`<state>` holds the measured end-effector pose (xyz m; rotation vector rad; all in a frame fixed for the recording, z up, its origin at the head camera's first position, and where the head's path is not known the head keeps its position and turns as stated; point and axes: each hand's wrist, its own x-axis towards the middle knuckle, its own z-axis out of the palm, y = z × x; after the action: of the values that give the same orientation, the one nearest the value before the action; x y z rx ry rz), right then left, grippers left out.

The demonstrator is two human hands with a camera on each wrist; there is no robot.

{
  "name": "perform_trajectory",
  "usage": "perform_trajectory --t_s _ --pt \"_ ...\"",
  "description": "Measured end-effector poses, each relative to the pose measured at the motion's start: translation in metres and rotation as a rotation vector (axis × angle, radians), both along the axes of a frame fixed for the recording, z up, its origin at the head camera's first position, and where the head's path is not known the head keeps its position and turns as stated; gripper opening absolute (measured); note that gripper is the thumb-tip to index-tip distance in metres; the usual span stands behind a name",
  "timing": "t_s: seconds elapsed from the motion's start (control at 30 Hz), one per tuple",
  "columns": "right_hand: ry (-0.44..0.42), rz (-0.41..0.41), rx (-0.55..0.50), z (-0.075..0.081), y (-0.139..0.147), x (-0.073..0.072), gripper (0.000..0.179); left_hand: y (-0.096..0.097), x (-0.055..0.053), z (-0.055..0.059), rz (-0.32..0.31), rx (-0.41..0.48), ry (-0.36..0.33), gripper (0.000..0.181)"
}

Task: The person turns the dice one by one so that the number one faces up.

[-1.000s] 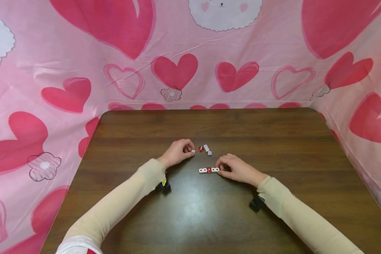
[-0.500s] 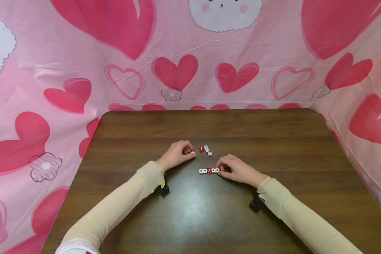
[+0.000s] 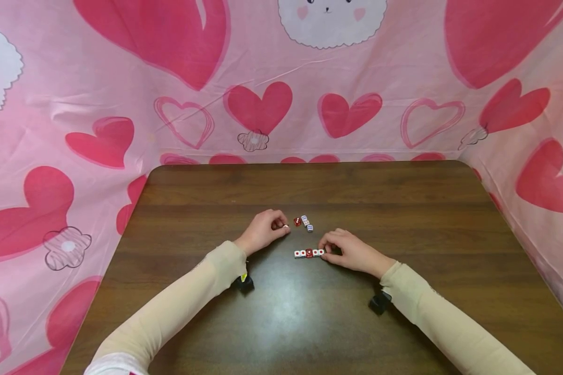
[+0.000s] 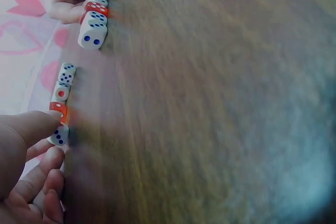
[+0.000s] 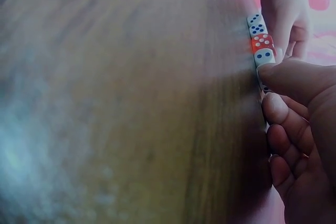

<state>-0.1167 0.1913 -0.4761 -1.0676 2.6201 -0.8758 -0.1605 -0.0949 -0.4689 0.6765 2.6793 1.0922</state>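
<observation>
My left hand (image 3: pixel 262 230) pinches a small white die (image 3: pixel 286 226) between thumb and fingers, at the left of a loose cluster. In the left wrist view this die (image 4: pixel 59 136) shows blue pips below the thumb, partly covered. Just right of it lie a red die (image 3: pixel 297 221) and a few white dice (image 3: pixel 310 228). Nearer the body runs a straight row of dice, white at both ends with a red die (image 3: pixel 309 253) in the middle. My right hand (image 3: pixel 352 250) pinches the row's right-end white die (image 3: pixel 321 252), its thumb covering part of it.
The dice lie on a brown wood-grain table (image 3: pixel 281 323). A pink heart-printed cloth (image 3: pixel 305 67) hangs behind it and along both sides. Black wrist cameras (image 3: pixel 380 302) sit under both sleeves.
My left hand has shifted its fingers slightly around the white die, and less of the die shows in the head view. My right hand and the row stay in place.
</observation>
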Motion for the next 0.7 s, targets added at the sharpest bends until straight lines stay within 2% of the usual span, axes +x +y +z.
perform_trajectory --t_s 0.3,0.47,0.7 --pt "-0.002 0.002 -0.009 0.0007 0.0002 -0.0003 0.011 0.0006 0.0014 0.0001 -0.046 -0.019 0.01 0.016" --pt "-0.001 0.001 -0.002 0.0006 0.0002 -0.0002 0.011 -0.0024 0.0026 0.0004 -0.044 0.005 -0.009 0.018" --pt "-0.003 0.001 -0.007 0.0002 -0.0002 -0.0003 0.011 -0.0071 0.0036 0.0001 -0.042 0.037 -0.016 0.011"
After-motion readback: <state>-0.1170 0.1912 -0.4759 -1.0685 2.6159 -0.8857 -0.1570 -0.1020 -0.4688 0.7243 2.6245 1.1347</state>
